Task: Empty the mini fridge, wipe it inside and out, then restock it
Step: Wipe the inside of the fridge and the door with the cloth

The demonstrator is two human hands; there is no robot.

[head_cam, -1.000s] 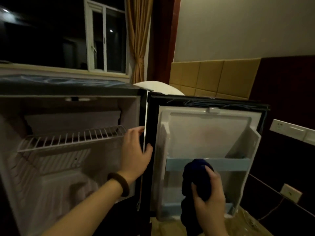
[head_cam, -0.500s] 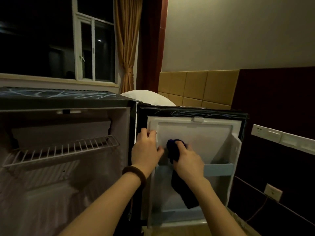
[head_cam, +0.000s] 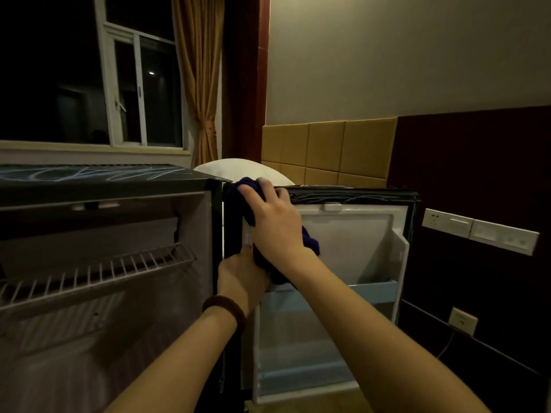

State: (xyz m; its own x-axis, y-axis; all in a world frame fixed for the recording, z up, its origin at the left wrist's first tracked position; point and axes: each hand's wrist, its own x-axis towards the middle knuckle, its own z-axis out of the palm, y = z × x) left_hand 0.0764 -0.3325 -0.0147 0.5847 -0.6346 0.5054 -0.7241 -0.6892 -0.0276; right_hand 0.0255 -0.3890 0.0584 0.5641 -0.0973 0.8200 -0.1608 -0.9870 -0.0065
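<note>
Right fingers (head_cam: 249,190): curled over the dark blue cloth (head_cam: 250,201), pinning it against the top hinge-side corner of the open door (head_cam: 351,242); your knuckles face the camera.
Right hand (head_cam: 275,225): lies across the cloth, wrist low and to the right; part of the cloth bunches out below the wrist.
Left fingers: hidden behind the cloth and your right forearm; you cannot tell whether they are spread or closed, only that they reach to the door's hinge-side edge.
Left hand (head_cam: 240,278): set just below the right hand, against the inner edge of the door; a dark brown band (head_cam: 223,308) circles the wrist.
Cloth: bunched between your right palm and the door's top corner; its lower fold hangs towards the left hand.
Door: swung wide open, white liner facing you; a pale blue door rail (head_cam: 357,290) crosses its middle and a second rail (head_cam: 301,377) its foot; both pockets hold nothing.
Mini fridge (head_cam: 104,186): black cabinet to your left, chalky scribbles on its top; the interior is bare apart from the wire shelf (head_cam: 98,272) in its upper half.
Surroundings: a dark window (head_cam: 140,93) and a tied gold curtain (head_cam: 199,84) behind the fridge; tan padded panels (head_cam: 328,150) on the wall; a white socket strip (head_cam: 480,231) and a single wall socket (head_cam: 463,320) to the right of the door.
</note>
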